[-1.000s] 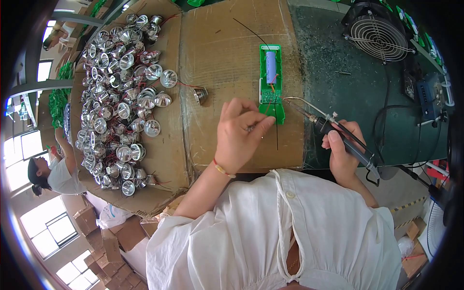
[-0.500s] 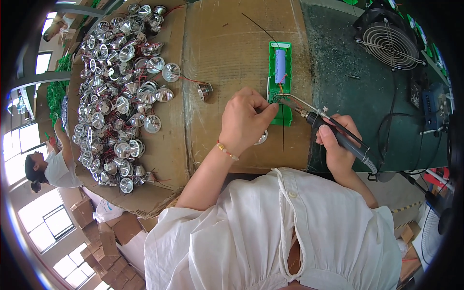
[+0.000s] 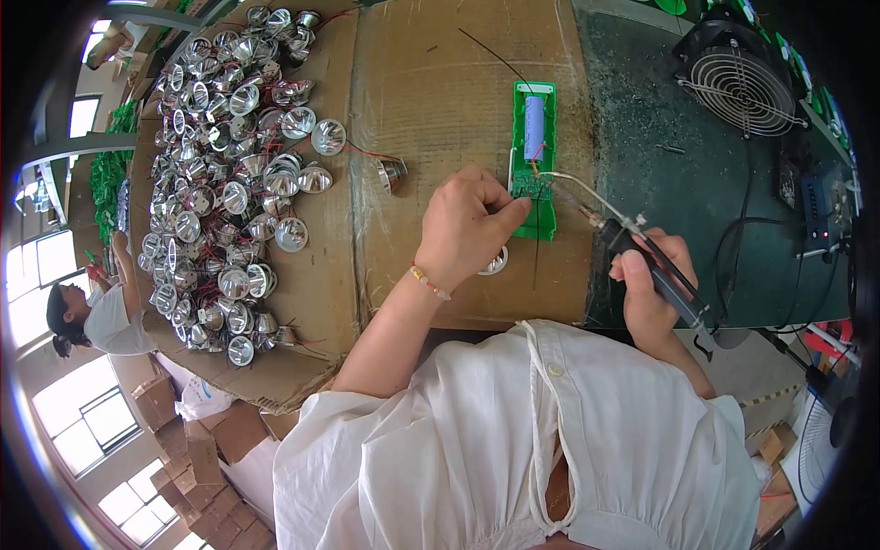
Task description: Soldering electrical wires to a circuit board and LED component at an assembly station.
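My right hand (image 3: pixel 655 286) grips a soldering iron (image 3: pixel 643 266) with a thin curved metal tube along its top. The tube's end and the iron's tip point at a small green circuit board (image 3: pixel 526 185). That board lies in an open green plastic housing (image 3: pixel 547 220), below a lilac cylindrical battery cell (image 3: pixel 534 128). My left hand (image 3: pixel 466 225) is closed in a pinch at the board's lower edge, its fingertips at a thin black wire (image 3: pixel 536 261). What lies between those fingertips is partly hidden. A round reflector (image 3: pixel 496 263) is partly covered by my left hand.
A heap of silvery reflector cups with red wires (image 3: pixel 229 197) fills the cardboard at left. One loose cup (image 3: pixel 391 173) lies nearer the housing. A fan with a wire guard (image 3: pixel 739 87) and a blue box (image 3: pixel 822 215) stand at right. Another person (image 3: pixel 115 316) is at far left.
My right hand has drawn the soldering iron slightly right and down, so its tip is farther from my left fingertips. More of the circuit board shows. My left hand stays nearly still.
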A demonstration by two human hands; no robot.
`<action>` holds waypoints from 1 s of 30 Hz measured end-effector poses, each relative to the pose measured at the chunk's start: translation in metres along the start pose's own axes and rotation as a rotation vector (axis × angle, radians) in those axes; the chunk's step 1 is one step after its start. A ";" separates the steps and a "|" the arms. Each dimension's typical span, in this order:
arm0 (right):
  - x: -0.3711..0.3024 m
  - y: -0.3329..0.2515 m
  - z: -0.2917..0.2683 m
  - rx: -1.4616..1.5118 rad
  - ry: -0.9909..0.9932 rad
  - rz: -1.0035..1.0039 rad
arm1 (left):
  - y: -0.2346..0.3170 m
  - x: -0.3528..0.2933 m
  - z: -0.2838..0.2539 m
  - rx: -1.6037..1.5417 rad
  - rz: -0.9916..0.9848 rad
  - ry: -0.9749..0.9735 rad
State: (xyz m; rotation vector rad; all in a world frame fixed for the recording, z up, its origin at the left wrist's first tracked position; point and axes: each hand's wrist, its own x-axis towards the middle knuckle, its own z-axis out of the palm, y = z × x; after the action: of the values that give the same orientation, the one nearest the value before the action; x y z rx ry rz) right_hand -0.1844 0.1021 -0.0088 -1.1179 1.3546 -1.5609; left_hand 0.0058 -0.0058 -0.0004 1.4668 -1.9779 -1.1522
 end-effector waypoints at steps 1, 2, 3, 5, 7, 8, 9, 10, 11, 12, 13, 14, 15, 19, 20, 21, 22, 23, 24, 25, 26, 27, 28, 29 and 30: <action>-0.002 -0.001 -0.002 0.051 0.024 -0.029 | -0.001 -0.001 0.000 -0.004 0.007 0.002; -0.002 -0.006 -0.004 0.062 0.031 -0.018 | 0.000 0.000 0.000 -0.004 0.014 -0.001; -0.003 -0.007 -0.006 0.059 0.039 -0.023 | 0.002 0.000 0.000 -0.010 -0.003 -0.001; -0.004 -0.010 -0.012 0.026 0.069 -0.027 | 0.004 0.002 0.001 -0.022 0.002 -0.013; -0.007 -0.010 -0.017 -0.049 0.072 -0.032 | 0.002 0.001 -0.002 -0.030 0.024 -0.005; -0.008 -0.011 -0.021 -0.083 0.094 -0.019 | 0.003 0.002 -0.001 -0.012 0.045 -0.005; -0.010 -0.006 -0.028 -0.111 0.112 -0.008 | 0.000 0.005 0.002 -0.020 0.052 -0.021; -0.010 -0.008 -0.033 -0.133 0.140 -0.004 | 0.000 0.006 0.002 -0.022 0.058 -0.032; -0.009 -0.004 -0.041 -0.155 0.165 -0.071 | -0.002 0.004 0.001 -0.035 0.056 -0.014; -0.008 0.000 -0.051 -0.181 0.188 -0.136 | -0.001 0.003 -0.001 -0.042 0.052 -0.009; -0.006 -0.001 -0.060 -0.238 0.284 -0.136 | -0.001 0.002 -0.001 -0.049 0.043 -0.012; -0.005 -0.001 -0.072 -0.277 0.395 -0.113 | -0.001 0.002 -0.001 -0.052 0.029 -0.006; -0.003 -0.002 -0.084 -0.310 0.503 -0.091 | -0.002 0.001 -0.002 -0.061 0.017 -0.013; 0.011 -0.005 -0.153 -0.547 0.907 -0.213 | 0.005 0.002 0.000 -0.078 -0.044 -0.042; 0.011 -0.004 -0.169 -0.615 0.941 -0.254 | 0.008 0.002 0.000 -0.089 -0.074 -0.038; 0.012 -0.001 -0.179 -0.680 0.968 -0.292 | 0.006 0.000 -0.001 -0.090 -0.063 -0.042; 0.013 -0.002 -0.186 -0.795 0.868 -0.328 | 0.008 -0.001 0.000 -0.095 -0.056 -0.044; 0.017 0.001 -0.185 -0.838 0.841 -0.241 | 0.006 -0.001 0.000 -0.088 -0.067 -0.024; 0.021 0.004 -0.183 -0.878 0.808 -0.154 | 0.004 -0.002 -0.001 -0.079 -0.080 -0.003; 0.024 0.010 -0.180 -0.838 0.845 -0.258 | 0.002 -0.001 0.000 -0.053 -0.067 0.004; 0.021 0.012 -0.180 -0.700 0.894 -0.260 | 0.002 -0.002 -0.001 -0.035 -0.050 0.011; 0.019 0.008 -0.168 -0.638 0.933 -0.264 | 0.006 -0.003 -0.003 -0.018 -0.049 0.009; 0.016 -0.002 -0.154 -0.562 0.903 -0.239 | 0.003 -0.002 0.000 -0.006 -0.014 -0.005; 0.009 -0.009 -0.140 -0.515 0.824 -0.265 | 0.003 -0.001 -0.001 0.016 0.018 -0.016; 0.004 -0.011 -0.126 -0.482 0.724 -0.261 | 0.003 0.000 0.000 0.015 0.020 -0.009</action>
State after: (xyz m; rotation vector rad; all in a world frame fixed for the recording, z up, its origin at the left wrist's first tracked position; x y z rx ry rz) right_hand -0.3054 0.1394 -0.0032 -1.0720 2.2268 -2.0007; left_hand 0.0043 -0.0056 0.0018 1.4480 -2.0076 -1.1399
